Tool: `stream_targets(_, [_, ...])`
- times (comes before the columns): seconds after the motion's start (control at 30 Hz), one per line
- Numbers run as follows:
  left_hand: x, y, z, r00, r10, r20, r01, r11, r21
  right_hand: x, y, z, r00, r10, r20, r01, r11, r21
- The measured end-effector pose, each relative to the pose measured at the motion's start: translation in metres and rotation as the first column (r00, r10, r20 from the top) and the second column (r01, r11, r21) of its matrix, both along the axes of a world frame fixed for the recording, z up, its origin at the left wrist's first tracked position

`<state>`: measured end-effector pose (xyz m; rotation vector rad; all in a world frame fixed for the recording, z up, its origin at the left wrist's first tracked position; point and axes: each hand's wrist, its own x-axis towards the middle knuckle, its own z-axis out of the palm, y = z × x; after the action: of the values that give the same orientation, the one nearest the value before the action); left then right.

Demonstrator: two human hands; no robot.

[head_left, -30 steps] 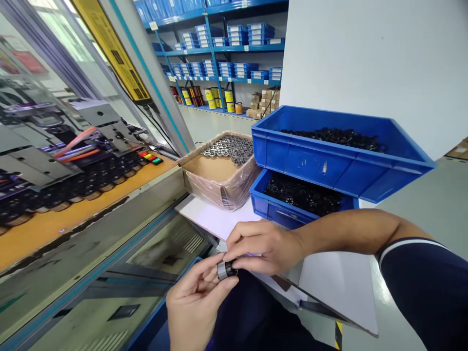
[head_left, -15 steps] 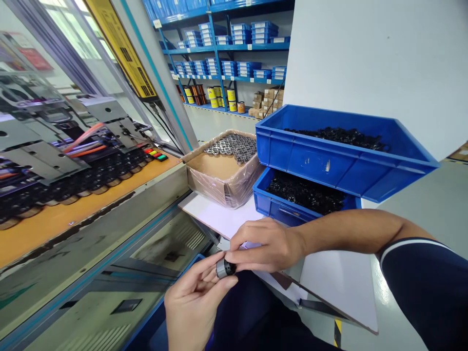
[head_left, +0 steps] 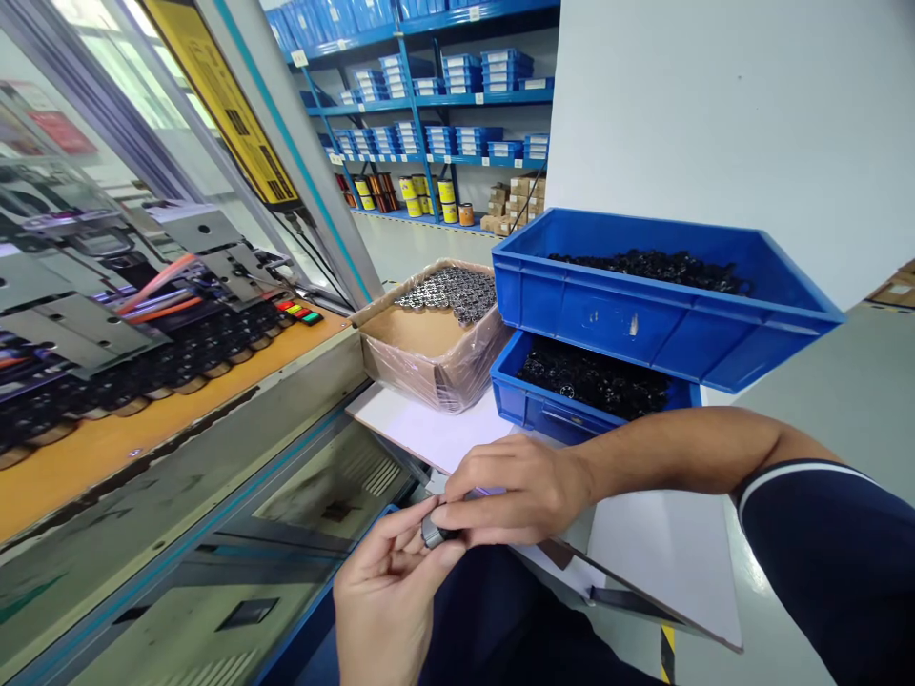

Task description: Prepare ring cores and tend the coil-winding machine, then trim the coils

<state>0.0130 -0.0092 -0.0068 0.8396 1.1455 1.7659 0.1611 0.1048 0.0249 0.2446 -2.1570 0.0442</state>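
Between the thumb and fingers of my left hand [head_left: 386, 586] is a small grey stator core [head_left: 430, 532], a short metal cylinder with a black plastic end piece. My right hand [head_left: 515, 488] reaches across from the right, its fingers closed over the black end and covering most of it. Both hands meet around the part, low in the middle of the view. Beyond them, a plastic-lined cardboard box [head_left: 407, 343] holds rows of similar metal cores [head_left: 454, 288]. Black plastic pieces fill the lower blue bin [head_left: 533, 412] and lie in the upper blue bin [head_left: 643, 329].
To the left, a machine with metal blocks [head_left: 86, 329] stands over a row of black-topped cores [head_left: 164, 372] on an orange work surface [head_left: 86, 443]. A white board [head_left: 664, 562] lies under my right arm. Blue shelves [head_left: 418, 105] stand at the back.
My right fingers have come further over the black end, hiding more of it. The left hand has shifted slightly right, and the view has moved a little.
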Motion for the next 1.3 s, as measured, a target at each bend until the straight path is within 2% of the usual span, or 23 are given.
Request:
stream_targets(0.13, [0.018,-0.001,-0.003,0.997,0.046,0.056,-0.047,0.999,0.004,0.0,0.001,-0.001,0.996,-0.04,-0.078,0.047,0.994,0.097])
stream_targets(0.17, [0.018,-0.002,-0.004,0.998,0.061,0.018,-0.061,0.998,0.024,0.0,0.001,-0.001,0.996,-0.033,-0.084,0.041,0.994,0.102])
stream_targets(0.23, [0.014,-0.003,-0.005,0.977,0.143,-0.157,-0.126,0.986,0.114,0.0,0.0,0.0,0.997,-0.012,-0.079,0.017,0.998,0.065])
stream_targets(0.3, [0.006,-0.004,-0.002,0.876,0.256,-0.409,-0.149,0.95,0.275,0.001,-0.002,0.0,0.999,0.006,-0.054,-0.006,1.0,0.003])
stream_targets(0.37, [-0.003,-0.004,0.003,0.709,0.351,-0.612,-0.079,0.902,0.425,0.001,-0.004,0.001,1.0,0.014,-0.016,-0.015,0.998,-0.054])
stream_targets(0.4, [-0.005,-0.004,0.006,0.636,0.387,-0.668,-0.038,0.88,0.473,0.001,-0.006,0.001,1.0,0.016,0.005,-0.015,0.997,-0.076])
stream_targets(0.47, [-0.005,-0.005,0.011,0.562,0.445,-0.697,-0.015,0.848,0.53,0.002,-0.008,0.001,0.999,0.024,0.044,-0.019,0.994,-0.106])
stream_targets(0.53, [-0.001,-0.006,0.011,0.566,0.481,-0.669,-0.06,0.834,0.549,0.002,-0.009,0.002,0.997,0.025,0.078,-0.015,0.993,-0.119])
stream_targets(0.6, [0.004,-0.008,0.007,0.625,0.465,-0.627,-0.12,0.851,0.512,0.002,-0.01,0.003,0.996,0.017,0.087,-0.006,0.992,-0.123])
stream_targets(0.63, [0.006,-0.008,0.003,0.675,0.434,-0.596,-0.156,0.874,0.46,0.001,-0.01,0.003,0.997,0.007,0.079,0.003,0.992,-0.128])
stream_targets(0.7, [0.008,-0.009,-0.004,0.828,0.322,-0.459,-0.205,0.936,0.287,0.0,-0.009,0.004,0.999,-0.016,0.049,0.023,0.989,-0.144])
stream_targets(0.77, [0.007,-0.008,-0.008,0.959,0.179,-0.221,-0.16,0.982,0.1,-0.001,-0.007,0.005,0.999,-0.036,0.023,0.039,0.987,-0.157])
stream_targets(0.8, [0.007,-0.007,-0.008,0.987,0.125,-0.104,-0.121,0.992,0.042,-0.002,-0.007,0.005,0.999,-0.04,0.02,0.043,0.986,-0.159])
stream_targets(0.87, [0.007,-0.003,-0.005,0.998,0.052,0.039,-0.052,0.999,-0.003,-0.002,-0.006,0.005,0.999,-0.035,0.016,0.037,0.987,-0.157])
stream_targets(1.03, [0.011,0.003,0.001,0.985,-0.057,0.161,0.055,0.998,0.014,-0.003,-0.005,0.004,1.0,-0.011,-0.021,0.007,0.983,-0.182])
stream_targets(1.1, [0.01,0.002,-0.001,0.994,-0.051,0.096,0.049,0.999,0.021,-0.003,-0.003,0.003,1.0,0.003,-0.031,-0.009,0.981,-0.192])
stream_targets(1.17, [0.004,0.0,-0.005,0.993,0.014,-0.114,-0.008,0.998,0.057,-0.003,-0.002,0.002,1.0,0.01,-0.026,-0.015,0.981,-0.193])
stream_targets(1.2, [0.0,0.0,-0.006,0.965,0.065,-0.255,-0.039,0.994,0.103,-0.003,-0.001,0.001,1.0,0.01,-0.014,-0.013,0.981,-0.193])
stream_targets(1.3, [-0.013,-0.001,-0.006,0.755,0.232,-0.614,-0.053,0.954,0.296,-0.002,-0.002,-0.001,1.0,0.006,0.014,-0.003,0.981,-0.195])
